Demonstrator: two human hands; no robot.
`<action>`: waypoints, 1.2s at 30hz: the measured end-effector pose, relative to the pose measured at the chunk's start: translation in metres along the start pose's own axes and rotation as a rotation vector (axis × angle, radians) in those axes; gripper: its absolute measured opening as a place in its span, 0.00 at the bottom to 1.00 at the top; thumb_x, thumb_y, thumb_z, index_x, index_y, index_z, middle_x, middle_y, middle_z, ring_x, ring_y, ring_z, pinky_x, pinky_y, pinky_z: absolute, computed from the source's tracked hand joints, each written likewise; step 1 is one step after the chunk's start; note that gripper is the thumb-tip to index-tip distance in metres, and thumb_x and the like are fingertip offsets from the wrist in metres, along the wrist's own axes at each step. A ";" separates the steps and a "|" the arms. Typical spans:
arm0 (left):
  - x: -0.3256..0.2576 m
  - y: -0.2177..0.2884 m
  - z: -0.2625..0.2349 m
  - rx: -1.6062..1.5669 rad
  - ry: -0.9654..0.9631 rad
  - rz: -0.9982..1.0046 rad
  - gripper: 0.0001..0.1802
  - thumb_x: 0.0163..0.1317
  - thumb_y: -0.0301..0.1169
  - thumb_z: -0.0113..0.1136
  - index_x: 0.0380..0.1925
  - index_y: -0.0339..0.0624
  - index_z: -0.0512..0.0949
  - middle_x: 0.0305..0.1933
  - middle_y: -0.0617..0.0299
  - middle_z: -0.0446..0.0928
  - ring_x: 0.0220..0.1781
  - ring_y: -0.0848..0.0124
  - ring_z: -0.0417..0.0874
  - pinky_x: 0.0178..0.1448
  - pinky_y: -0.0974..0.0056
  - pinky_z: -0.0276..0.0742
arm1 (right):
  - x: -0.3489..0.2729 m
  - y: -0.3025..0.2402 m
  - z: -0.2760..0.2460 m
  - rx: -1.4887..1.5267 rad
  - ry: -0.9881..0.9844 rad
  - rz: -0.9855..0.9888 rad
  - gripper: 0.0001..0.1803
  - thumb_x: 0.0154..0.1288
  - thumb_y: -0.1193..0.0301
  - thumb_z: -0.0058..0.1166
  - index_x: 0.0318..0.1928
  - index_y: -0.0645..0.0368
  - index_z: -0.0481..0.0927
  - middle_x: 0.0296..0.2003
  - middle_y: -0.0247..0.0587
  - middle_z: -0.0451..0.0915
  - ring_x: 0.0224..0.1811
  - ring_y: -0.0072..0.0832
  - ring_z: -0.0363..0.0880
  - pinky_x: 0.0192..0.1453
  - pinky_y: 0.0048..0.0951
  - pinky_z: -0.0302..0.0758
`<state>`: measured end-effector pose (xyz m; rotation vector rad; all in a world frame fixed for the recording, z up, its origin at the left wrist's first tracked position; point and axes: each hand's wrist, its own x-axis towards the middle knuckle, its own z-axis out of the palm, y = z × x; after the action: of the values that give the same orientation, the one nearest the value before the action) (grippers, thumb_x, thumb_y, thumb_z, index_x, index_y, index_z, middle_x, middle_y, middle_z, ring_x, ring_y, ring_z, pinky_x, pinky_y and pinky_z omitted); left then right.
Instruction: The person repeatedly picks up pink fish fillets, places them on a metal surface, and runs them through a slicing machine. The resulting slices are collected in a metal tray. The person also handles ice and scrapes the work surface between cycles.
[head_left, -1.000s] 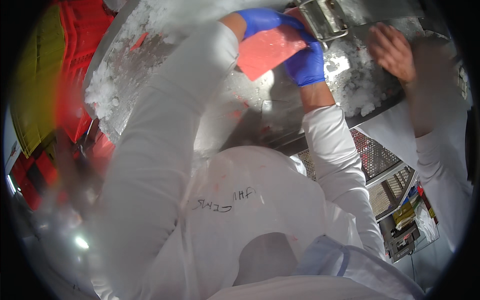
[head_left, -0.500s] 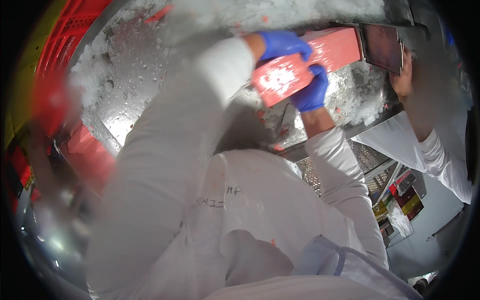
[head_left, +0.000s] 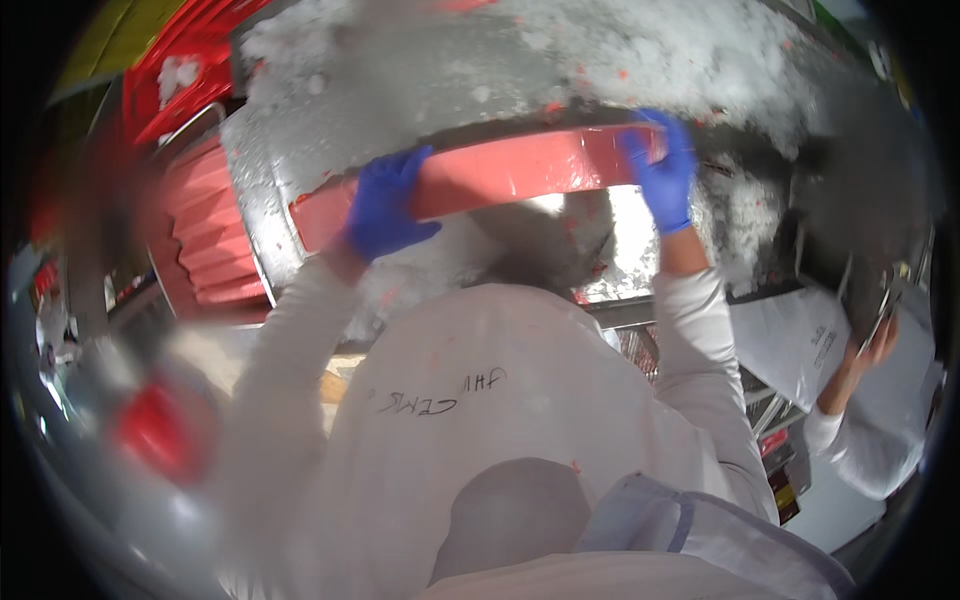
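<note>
Nearest us: white apron [head_left: 530, 350], then both gloved hands on the work. L hand [head_left: 388, 205] part-closed across the pink slab [head_left: 520, 165] toward its left end, thumb out on the near side. R hand [head_left: 665, 170] curled over the right end, fingers bent round it. Slab lies crosswise in front of us, over the metal table [head_left: 632, 240] — can't tell if its underside touches.

Risks, as we judge: surface looks wet & glossy, gloves smooth, so either end could slip. Long span betw. the hands has no visible grip; if it's soft, it could sag or crack mid-length. Left end is near the rippled pink stack [head_left: 215, 235]; a swing that way could knock the stack or scuff the slab's end. Loose ice [head_left: 680, 60] on the far side could stick to it or shove it askew if it's set down there.

Right side, well apart from us: co-worker's hand [head_left: 876, 345] on something metallic, too blurred to name. Far left: red crate [head_left: 215, 50].

Vs. half a sec ago: hands were close together, slab's right end at a metal frame by the co-worker's hand. Now hands are spread toward the two ends, slab's clear of the frame — and more of the stack shows.
</note>
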<state>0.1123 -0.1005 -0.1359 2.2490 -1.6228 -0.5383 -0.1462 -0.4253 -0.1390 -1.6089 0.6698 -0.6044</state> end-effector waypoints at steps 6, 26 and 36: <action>-0.029 -0.011 0.002 0.127 -0.016 -0.268 0.46 0.47 0.54 0.78 0.64 0.44 0.74 0.53 0.46 0.81 0.54 0.47 0.82 0.60 0.46 0.75 | -0.023 0.109 -0.020 0.256 -0.072 0.595 0.30 0.83 0.53 0.47 0.75 0.57 0.69 0.72 0.38 0.71 0.77 0.31 0.67 0.80 0.36 0.62; -0.112 -0.006 0.003 0.368 -0.058 -0.386 0.56 0.43 0.58 0.79 0.72 0.48 0.69 0.62 0.50 0.76 0.69 0.48 0.74 0.80 0.37 0.55 | -0.105 -0.011 -0.006 0.024 -0.112 0.592 0.26 0.77 0.53 0.61 0.57 0.65 0.79 0.51 0.42 0.83 0.49 0.29 0.84 0.55 0.33 0.79; -0.136 -0.003 0.026 0.398 0.142 -0.359 0.57 0.43 0.56 0.80 0.74 0.48 0.67 0.70 0.50 0.71 0.75 0.47 0.67 0.83 0.33 0.51 | -0.132 0.039 -0.041 0.195 0.050 0.689 0.27 0.79 0.64 0.59 0.71 0.61 0.70 0.63 0.43 0.78 0.64 0.33 0.79 0.62 0.34 0.77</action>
<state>0.0638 0.0295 -0.1442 2.8231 -1.3550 -0.1328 -0.2702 -0.3626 -0.1739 -1.0846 1.0974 -0.1898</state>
